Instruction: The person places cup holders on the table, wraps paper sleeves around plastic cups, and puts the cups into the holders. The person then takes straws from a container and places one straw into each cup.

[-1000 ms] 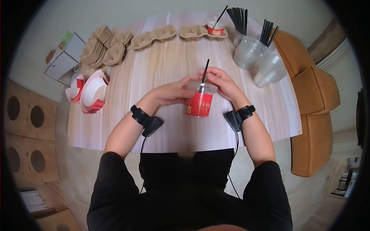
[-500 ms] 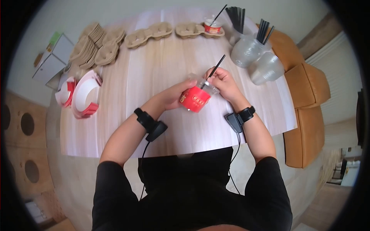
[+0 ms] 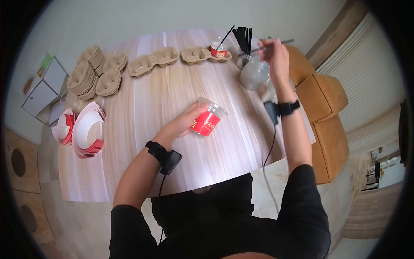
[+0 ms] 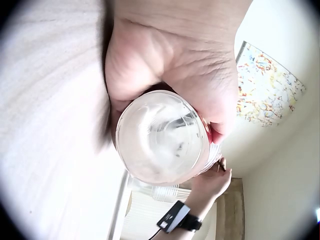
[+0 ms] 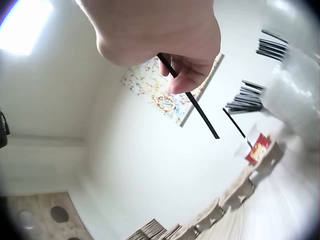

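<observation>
In the head view the left hand [image 3: 186, 119] holds a clear plastic cup with a red sleeve [image 3: 206, 124], tilted, above the front middle of the table. The left wrist view shows the round clear base of that cup [image 4: 162, 137], with fingers and thumb curled around it. Raised over the right side, the right hand [image 3: 277, 58] pinches a black straw [image 3: 287, 41]. The right wrist view has this straw [image 5: 204, 116] slanting out from the fingers. No straw shows in the held cup in the head view.
Black straws [image 3: 243, 39] stand in a cup at the back right beside stacked clear cups [image 3: 254, 74]. A cup with a straw [image 3: 219, 51] sits in a cardboard carrier [image 3: 194, 55]. Stacked carriers [image 3: 82, 80] and red-and-white sleeves [image 3: 88, 134] lie at left.
The right hand has lifted away from the cup toward the back right, taking the black straw out of it. The left hand still holds the cup, and the head view has shifted.
</observation>
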Tool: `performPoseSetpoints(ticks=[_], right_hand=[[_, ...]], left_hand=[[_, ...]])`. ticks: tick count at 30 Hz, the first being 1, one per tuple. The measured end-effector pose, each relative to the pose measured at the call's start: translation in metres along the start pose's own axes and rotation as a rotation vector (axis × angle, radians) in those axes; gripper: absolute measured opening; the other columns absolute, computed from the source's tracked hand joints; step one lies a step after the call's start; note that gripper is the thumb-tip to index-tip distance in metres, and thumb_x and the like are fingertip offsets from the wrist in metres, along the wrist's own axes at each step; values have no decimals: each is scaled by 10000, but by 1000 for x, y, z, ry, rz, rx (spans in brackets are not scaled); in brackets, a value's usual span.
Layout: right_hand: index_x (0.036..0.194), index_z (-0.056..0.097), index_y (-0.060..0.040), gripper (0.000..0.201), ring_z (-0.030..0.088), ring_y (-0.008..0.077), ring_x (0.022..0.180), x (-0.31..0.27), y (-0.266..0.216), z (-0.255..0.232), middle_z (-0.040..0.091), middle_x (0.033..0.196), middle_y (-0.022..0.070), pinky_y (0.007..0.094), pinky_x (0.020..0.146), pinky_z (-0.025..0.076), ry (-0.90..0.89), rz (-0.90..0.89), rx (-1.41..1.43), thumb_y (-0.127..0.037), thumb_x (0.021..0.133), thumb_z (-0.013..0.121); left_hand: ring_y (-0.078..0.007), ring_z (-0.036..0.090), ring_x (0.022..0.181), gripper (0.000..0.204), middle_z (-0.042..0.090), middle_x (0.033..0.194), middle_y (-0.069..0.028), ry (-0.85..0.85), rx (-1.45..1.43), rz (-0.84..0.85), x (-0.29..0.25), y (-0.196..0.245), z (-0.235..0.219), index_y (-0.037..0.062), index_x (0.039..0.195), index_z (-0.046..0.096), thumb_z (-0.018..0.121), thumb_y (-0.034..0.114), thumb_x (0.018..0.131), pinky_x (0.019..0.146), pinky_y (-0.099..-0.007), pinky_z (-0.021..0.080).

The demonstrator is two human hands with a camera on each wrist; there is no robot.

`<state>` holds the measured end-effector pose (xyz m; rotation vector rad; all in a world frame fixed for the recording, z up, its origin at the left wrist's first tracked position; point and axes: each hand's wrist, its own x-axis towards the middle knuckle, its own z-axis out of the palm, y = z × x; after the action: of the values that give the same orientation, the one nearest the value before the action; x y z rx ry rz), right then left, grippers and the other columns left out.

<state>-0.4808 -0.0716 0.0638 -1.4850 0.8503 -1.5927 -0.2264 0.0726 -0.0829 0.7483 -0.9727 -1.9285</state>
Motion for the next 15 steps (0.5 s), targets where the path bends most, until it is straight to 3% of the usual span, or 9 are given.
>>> performPoseSetpoints(ticks=[4, 5, 7, 9, 11, 15], right_hand=[[896, 601, 28, 330, 668, 186, 700, 77, 12, 2, 672, 859, 123, 297, 581, 521, 115, -133, -424, -260, 962, 454], [896, 601, 28, 330, 668, 186, 700, 92, 22, -2, 672, 859, 123, 297, 581, 521, 115, -136, -424, -260, 962, 454], [852, 623, 39, 324, 684, 205, 672, 109, 40, -6, 667, 764, 119, 308, 572, 534, 102, -86, -703, -240, 927, 477], [838, 644, 45, 276, 685, 206, 648, 115, 49, -7, 660, 702, 115, 309, 545, 537, 99, -44, -693, -179, 899, 496], [890, 645, 57, 224, 683, 198, 637, 123, 57, -12, 669, 739, 127, 298, 542, 548, -6, 311, -707, -128, 882, 519], [1002, 630, 86, 253, 684, 200, 681, 122, 67, -13, 670, 806, 138, 296, 603, 574, -5, 304, -689, -105, 863, 537]], left_hand=[[-175, 545, 1136, 541, 508, 1273, -106, -26, 32, -7, 2, -5, -5, 62, 1404, 296, 501, 325, 977, 927, -337, 488], [-175, 533, 1151, 578, 497, 1292, -111, -29, 53, 7, 2, -7, -6, 61, 1435, 267, 502, 324, 978, 941, -333, 475], [-170, 521, 1161, 601, 487, 1306, -109, -42, 94, 6, -2, -4, -3, 61, 1452, 251, 500, 336, 979, 951, -321, 460], [-166, 509, 1170, 624, 478, 1321, -108, -52, 141, 15, -5, -2, -1, 61, 1468, 235, 498, 347, 980, 960, -310, 445], [-157, 502, 1163, 631, 470, 1329, -100, -52, 196, 18, -5, -2, -1, 59, 1473, 240, 489, 368, 983, 956, -288, 436], [-157, 494, 1176, 640, 469, 1328, -104, -38, 230, 25, -3, -5, -4, 62, 1480, 227, 477, 383, 987, 964, -283, 428]])
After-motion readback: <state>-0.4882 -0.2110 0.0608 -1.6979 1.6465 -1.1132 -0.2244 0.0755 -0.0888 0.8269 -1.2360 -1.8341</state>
